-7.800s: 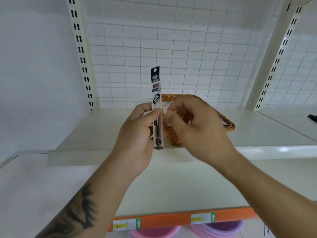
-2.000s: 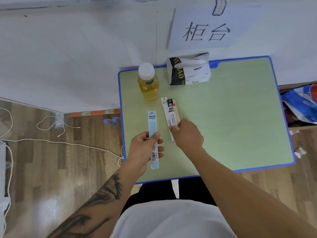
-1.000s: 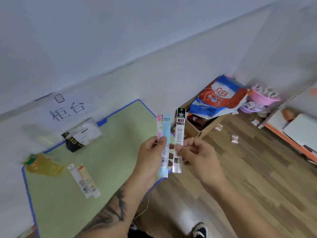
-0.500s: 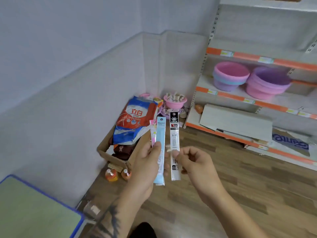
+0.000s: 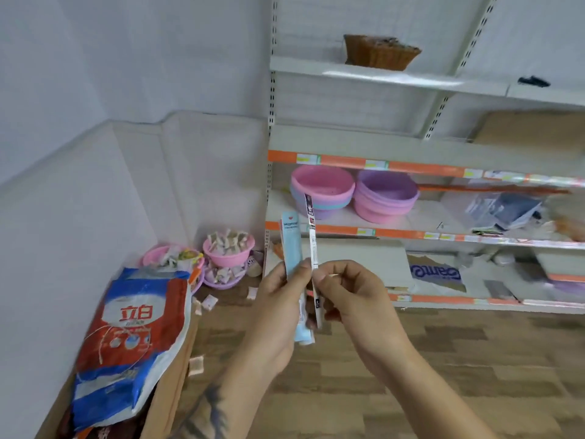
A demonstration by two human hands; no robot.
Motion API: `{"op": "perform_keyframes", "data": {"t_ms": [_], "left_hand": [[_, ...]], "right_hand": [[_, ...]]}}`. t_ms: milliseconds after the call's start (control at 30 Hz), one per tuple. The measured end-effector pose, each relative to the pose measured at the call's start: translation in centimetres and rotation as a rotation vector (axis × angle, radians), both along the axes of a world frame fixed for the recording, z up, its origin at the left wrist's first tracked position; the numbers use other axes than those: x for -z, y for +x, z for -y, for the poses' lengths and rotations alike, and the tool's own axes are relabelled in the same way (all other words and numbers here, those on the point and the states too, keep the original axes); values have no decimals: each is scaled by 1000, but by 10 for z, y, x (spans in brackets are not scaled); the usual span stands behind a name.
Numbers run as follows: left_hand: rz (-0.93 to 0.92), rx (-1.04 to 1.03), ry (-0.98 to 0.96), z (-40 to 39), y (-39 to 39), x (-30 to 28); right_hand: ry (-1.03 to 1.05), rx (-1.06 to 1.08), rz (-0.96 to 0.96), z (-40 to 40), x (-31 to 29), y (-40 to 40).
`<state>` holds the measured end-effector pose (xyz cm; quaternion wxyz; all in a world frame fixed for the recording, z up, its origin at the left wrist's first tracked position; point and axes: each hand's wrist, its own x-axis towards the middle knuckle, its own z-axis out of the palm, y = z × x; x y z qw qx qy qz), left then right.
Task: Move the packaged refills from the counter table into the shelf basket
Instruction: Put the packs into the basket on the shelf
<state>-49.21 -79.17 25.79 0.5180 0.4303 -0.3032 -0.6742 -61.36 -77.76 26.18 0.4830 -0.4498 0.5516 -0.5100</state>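
My left hand grips a light blue refill pack upright, with a pink-edged pack just behind it. My right hand pinches a narrow black-and-white refill pack, turned almost edge-on, close beside the blue one. Both hands are at chest height in front of the shelving. The brown wicker basket stands on the upper white shelf, well above and to the right of my hands. The counter table is out of view.
Pink and purple basins sit on a lower shelf with orange price strips. A red and blue bag lies in a cardboard box at the lower left. Pink bowls of small packets stand on the wood floor in the corner.
My view has swung from the green counter table to the shelving. The basket has come into sight at the top. My hands have drawn closer, and the black-and-white pack now nearly touches the blue one.
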Motion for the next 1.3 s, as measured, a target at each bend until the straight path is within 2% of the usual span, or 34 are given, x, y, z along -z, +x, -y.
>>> {"op": "perform_keyframes", "data": {"t_ms": [133, 367, 533, 633, 767, 833, 933, 1133, 1200, 1267, 1300], "left_hand": [[32, 77, -76, 99, -23, -27], [116, 134, -219, 254, -79, -74], [163, 93, -298, 363, -133, -114], [103, 84, -229, 428, -164, -145], [10, 87, -207, 517, -205, -188], [27, 85, -218, 549, -218, -209], [19, 92, -232, 585, -231, -230], [-54, 96, -238, 640, -248, -239], [-31, 67, -244, 649, -255, -241], [-12, 35, -264, 655, -262, -244], [1, 28, -290, 657, -266, -247]], "right_hand": [[-101, 29, -19, 82, -41, -18], [-213, 30, -206, 219, -85, -80], [-351, 71, -286, 334, -116, -137], [-419, 132, -307, 398, -150, -180], [-542, 244, -458, 507, -210, -256], [-532, 262, -546, 563, -240, -286], [-410, 207, -734, 637, -269, -315], [-210, 30, -1142, 705, -258, -321], [-323, 122, -1120, 699, -254, -320], [-528, 210, -869, 683, -253, -313], [-580, 181, -707, 673, -255, -307]]}}
